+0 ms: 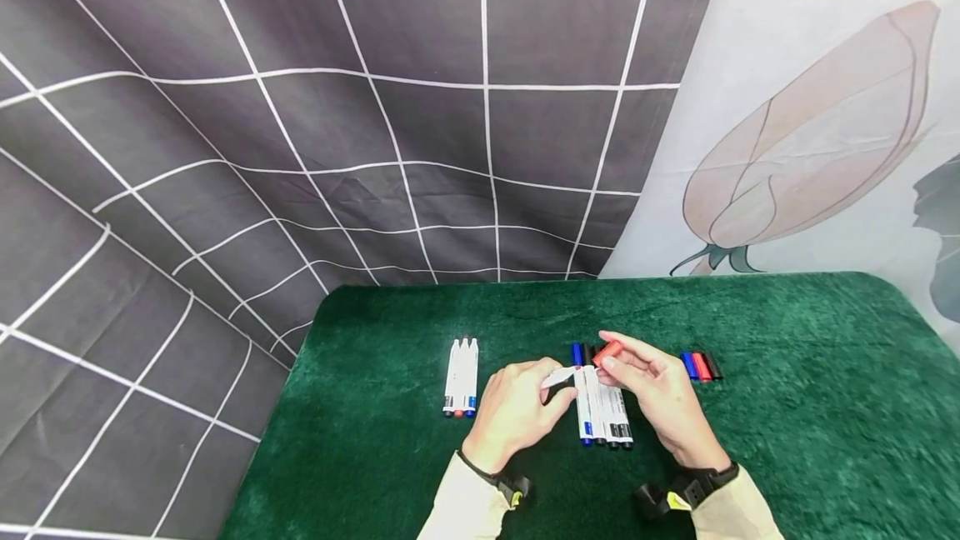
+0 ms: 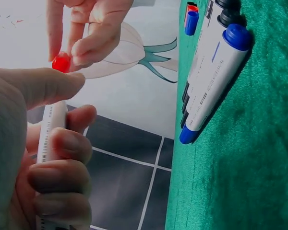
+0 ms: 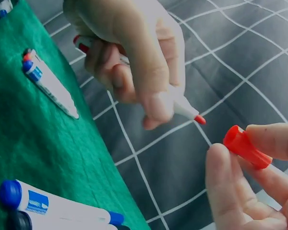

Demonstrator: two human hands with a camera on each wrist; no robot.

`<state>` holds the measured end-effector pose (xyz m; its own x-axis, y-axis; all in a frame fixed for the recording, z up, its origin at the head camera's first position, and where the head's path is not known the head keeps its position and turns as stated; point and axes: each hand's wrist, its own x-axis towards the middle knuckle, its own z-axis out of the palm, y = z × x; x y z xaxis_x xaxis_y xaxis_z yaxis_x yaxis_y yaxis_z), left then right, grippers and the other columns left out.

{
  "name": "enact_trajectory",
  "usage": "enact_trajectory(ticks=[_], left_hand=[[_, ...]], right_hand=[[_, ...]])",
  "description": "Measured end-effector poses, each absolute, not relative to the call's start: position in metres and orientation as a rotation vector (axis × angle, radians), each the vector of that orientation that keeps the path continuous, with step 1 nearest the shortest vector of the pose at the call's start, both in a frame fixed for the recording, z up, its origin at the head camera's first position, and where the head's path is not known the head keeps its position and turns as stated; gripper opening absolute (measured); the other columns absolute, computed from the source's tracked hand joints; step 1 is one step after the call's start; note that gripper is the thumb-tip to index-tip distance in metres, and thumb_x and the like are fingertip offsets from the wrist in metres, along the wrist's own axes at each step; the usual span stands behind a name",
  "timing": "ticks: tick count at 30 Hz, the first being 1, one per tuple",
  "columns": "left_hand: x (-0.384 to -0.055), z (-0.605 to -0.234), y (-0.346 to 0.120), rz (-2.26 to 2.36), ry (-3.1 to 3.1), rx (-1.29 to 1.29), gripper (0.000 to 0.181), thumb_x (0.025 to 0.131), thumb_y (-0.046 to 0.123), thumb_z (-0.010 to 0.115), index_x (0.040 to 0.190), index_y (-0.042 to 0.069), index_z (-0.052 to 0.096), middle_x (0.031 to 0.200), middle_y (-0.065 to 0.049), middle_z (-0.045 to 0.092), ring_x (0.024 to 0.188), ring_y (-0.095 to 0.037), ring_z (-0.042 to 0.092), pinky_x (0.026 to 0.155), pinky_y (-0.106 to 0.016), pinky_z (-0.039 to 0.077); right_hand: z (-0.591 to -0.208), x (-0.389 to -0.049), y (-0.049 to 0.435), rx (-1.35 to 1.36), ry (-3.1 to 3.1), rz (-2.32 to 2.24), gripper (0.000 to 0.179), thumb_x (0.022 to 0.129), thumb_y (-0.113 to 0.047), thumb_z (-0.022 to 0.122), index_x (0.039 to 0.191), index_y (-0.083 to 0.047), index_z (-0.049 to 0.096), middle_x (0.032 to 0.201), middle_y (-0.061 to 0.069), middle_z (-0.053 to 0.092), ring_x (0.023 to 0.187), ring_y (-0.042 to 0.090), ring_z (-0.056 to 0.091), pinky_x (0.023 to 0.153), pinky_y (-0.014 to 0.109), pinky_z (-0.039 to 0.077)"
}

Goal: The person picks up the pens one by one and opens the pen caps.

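A white marker (image 3: 185, 106) with a bare red tip is held in my left hand (image 1: 517, 407), whose fingers curl round its barrel. My right hand (image 1: 662, 394) pinches a red marker cap (image 3: 247, 147) between thumb and fingers. In the right wrist view a small gap separates the cap from the red tip. Beneath and between the hands lies a row of capped markers (image 1: 600, 415), blue and black, side by side on the green cloth. The left wrist view shows one blue-capped marker (image 2: 218, 81) of that row closest.
To the left lie 3 uncapped white markers (image 1: 461, 377) with tips pointing away. Right of my right hand sit loose blue, red and black caps (image 1: 701, 366). The green-covered table (image 1: 825, 440) meets a grey checked curtain (image 1: 420, 123) behind.
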<state>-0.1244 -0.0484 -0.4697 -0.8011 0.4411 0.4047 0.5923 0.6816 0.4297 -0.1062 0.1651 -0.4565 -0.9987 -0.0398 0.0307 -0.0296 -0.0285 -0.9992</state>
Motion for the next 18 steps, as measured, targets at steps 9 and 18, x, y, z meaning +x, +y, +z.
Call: enact_trajectory(ticks=[9, 18], left_hand=[[-0.125, -0.47, -0.05, -0.833, -2.599, -0.776, 0.037, 0.082, 0.012, 0.065, 0.118, 0.017, 0.072, 0.093, 0.005, 0.065, 0.07, -0.007, 0.057, 0.062, -0.021, 0.047], [-0.13, -0.466, -0.062, -0.927, -2.602, -0.677, 0.053, 0.089, 0.003, 0.059, 0.141, 0.014, 0.059, 0.111, -0.004, 0.057, 0.081, -0.014, 0.06, 0.067, -0.026, 0.048]], right_hand=[[-0.459, -0.11, 0.176, -0.243, 2.351, -2.125, 0.042, 0.106, -0.009, 0.048, 0.147, -0.002, 0.048, 0.095, 0.015, 0.052, 0.089, 0.019, 0.068, 0.082, 0.027, 0.056], [-0.456, -0.11, 0.188, -0.09, 2.542, -1.942, 0.04, 0.105, -0.013, 0.052, 0.142, 0.001, 0.046, 0.106, 0.022, 0.06, 0.087, 0.016, 0.069, 0.08, 0.022, 0.053]])
